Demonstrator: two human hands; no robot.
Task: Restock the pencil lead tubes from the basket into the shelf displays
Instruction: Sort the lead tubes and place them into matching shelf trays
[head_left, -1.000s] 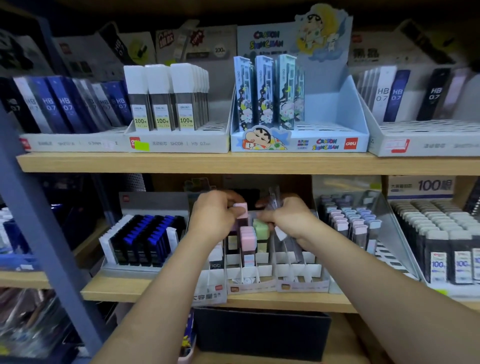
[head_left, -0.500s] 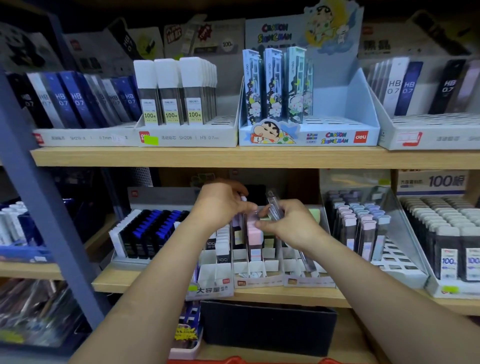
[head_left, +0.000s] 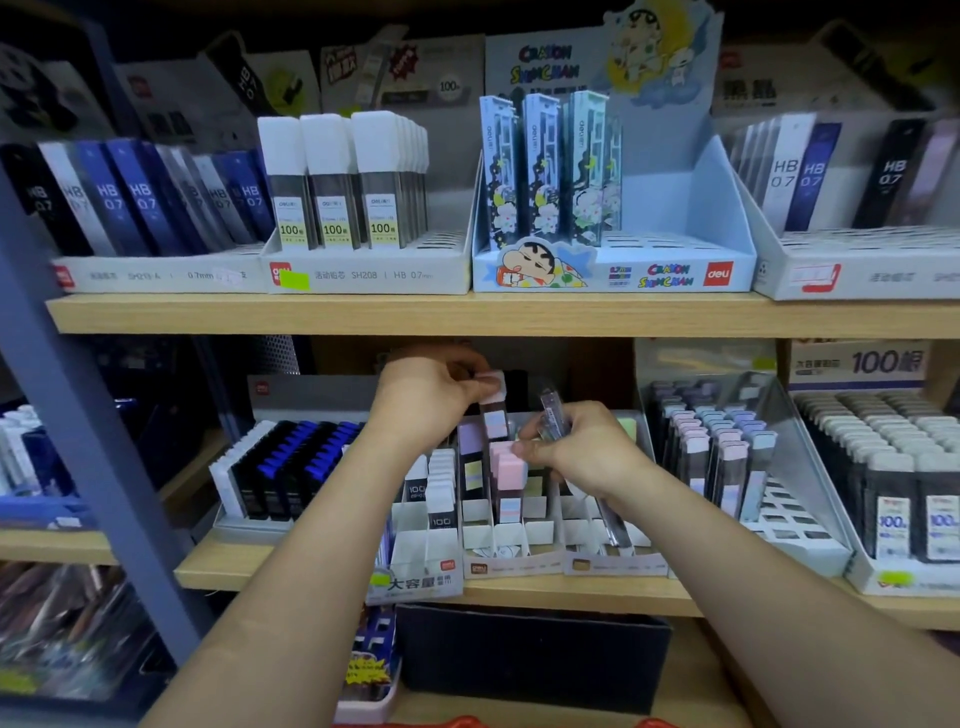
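Left hand (head_left: 431, 400): pinching a pastel tube (head_left: 493, 415) by its cap, lowering it into the middle tray (head_left: 511, 566).
Right hand (head_left: 582, 452): gripping clear tubes (head_left: 553, 418), keeping spares ready.
Basket: red rim (head_left: 467, 722) showing below.

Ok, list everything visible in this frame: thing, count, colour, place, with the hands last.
HB 0.7 flat lead packs: many, blue, black, white; upper shelf, far left.
White-capped 100 tubes: three rows, white over grey; upper shelf, second display.
Cartoon lead packs: three rows, pale blue; upper shelf, centre.
Black and blue tubes: several rows; lower shelf, left display.
Pastel-capped tubes: several, pink, lilac, yellow; lower shelf, centre divided display.
Grey-capped 100 tubes: many, grey over black; lower shelf, right.
Black box: one; below lower shelf.
Left hand: pinching a white-capped tube.
Right hand: holding a clear tube.
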